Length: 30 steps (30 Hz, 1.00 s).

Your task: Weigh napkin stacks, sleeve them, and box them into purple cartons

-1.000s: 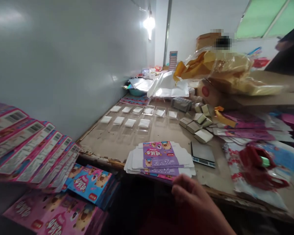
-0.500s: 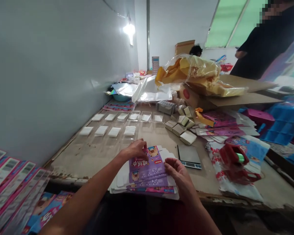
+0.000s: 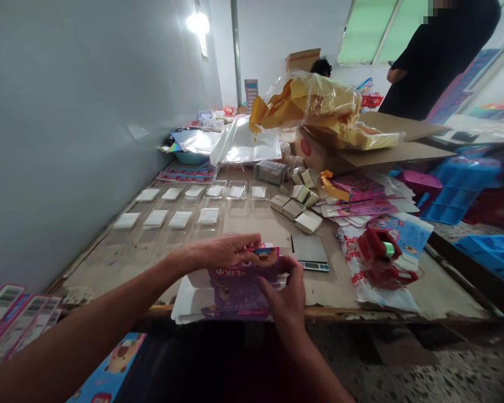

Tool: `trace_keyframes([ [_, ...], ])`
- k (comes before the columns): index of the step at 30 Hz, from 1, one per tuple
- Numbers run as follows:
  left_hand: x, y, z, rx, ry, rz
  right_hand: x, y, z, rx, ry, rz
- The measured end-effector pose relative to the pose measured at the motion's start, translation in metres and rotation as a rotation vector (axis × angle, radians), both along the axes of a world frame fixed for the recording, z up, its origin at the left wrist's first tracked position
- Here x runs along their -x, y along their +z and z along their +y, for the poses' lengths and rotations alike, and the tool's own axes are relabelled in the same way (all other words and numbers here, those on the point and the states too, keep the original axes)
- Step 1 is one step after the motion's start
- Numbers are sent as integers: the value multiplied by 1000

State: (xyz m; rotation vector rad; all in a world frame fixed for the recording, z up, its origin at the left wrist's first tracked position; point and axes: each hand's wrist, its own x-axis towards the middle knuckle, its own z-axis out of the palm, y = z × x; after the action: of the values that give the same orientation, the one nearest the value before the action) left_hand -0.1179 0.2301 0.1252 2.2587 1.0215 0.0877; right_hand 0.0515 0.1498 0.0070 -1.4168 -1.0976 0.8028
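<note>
A purple printed carton (image 3: 239,274) with a cartoon bear is tilted up off a stack of flat cartons (image 3: 193,299) at the table's front edge. My left hand (image 3: 235,251) pinches its top edge, fingers closed. Gripping its right side is my right hand (image 3: 288,288), with the thumb across the front and the fingers partly hidden behind. Beyond my hands, clear plastic trays with white paper pads (image 3: 210,216) stand in two rows. A small digital scale (image 3: 308,249) lies just past my right hand.
Small paper blocks (image 3: 294,209) are heaped behind the scale. A red tape dispenser (image 3: 378,246) rests on plastic bags at the right. An open cardboard box (image 3: 319,157) with yellow wrapping stands farther back. A person in black (image 3: 437,56) stands at the far right.
The top carton has been lifted and tilted up from the stack. My right hand has closed on its side, and my left hand holds its top edge. The view has shifted slightly.
</note>
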Motion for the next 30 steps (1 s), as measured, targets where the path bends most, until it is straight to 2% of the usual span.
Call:
trace_keyframes([
  [2,-4,-8,-15,-51,-25,35,-4,-5,-6,47,91,-15],
  [4,-8,-21,-29,-145,-38,80,-11,-11,-10,76,263,9],
  [6,-12,-41,-39,-255,-5,116,-16,-17,-13,115,448,109],
  [8,-15,-64,-42,-329,73,127,-19,-24,-13,144,551,200],
  [10,-17,-85,-36,-377,161,134,-18,-31,-10,141,487,191],
  [12,-19,-96,-22,-378,229,145,-16,-38,-4,132,349,121],
  [14,-21,-91,-5,-369,283,165,-15,-44,0,106,267,112],
  [17,-24,-59,9,-391,343,190,-19,-42,2,12,102,144],
  [19,-28,-32,3,-430,464,122,-23,-29,2,-55,-58,168],
  [20,-31,-20,-4,-438,552,36,-24,-19,2,-88,-83,218],
  [22,-38,-7,-26,-398,710,-233,-24,5,0,-142,16,413],
  [24,-43,-10,-50,-296,765,-517,-22,26,-7,-148,203,597],
  [26,-44,-28,-75,-220,793,-716,-20,39,-20,-88,342,681],
  [28,-41,-52,-100,-221,855,-782,-23,42,-40,3,441,703],
  [30,-35,-76,-127,-226,900,-761,-30,39,-65,96,532,725],
])
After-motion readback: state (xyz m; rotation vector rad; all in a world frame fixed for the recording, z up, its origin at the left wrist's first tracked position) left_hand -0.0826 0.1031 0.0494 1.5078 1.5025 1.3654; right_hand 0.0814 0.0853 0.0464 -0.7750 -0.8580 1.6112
